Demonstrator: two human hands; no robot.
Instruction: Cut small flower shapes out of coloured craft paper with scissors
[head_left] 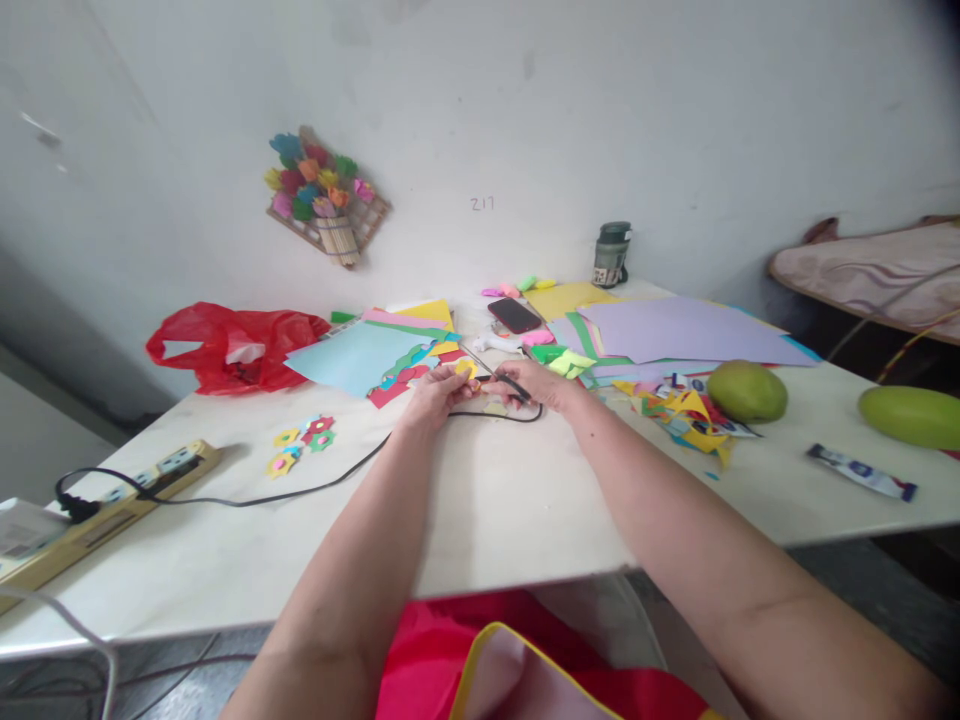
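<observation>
My left hand (441, 396) pinches a small yellow paper piece (466, 368) above the middle of the table. In my right hand (536, 385) is a pair of scissors (512, 387) with dark handles, its blades pointing left towards the yellow paper. Whether the blades touch the paper I cannot tell. Just behind my left hand lie cut strips and scraps of red, green and blue paper (409, 375). To the left on the table rests a group of small paper flowers (321, 432) in yellow, red, green and blue.
A black cord (300, 493) runs from the power strip (112, 510) to near my hands. Behind are a red plastic bag (240, 345), blue paper (352, 355), a phone (514, 315) and purple paper (675, 330). Paper scraps (690, 415), a green fruit (748, 391) and a tube (861, 472) lie right.
</observation>
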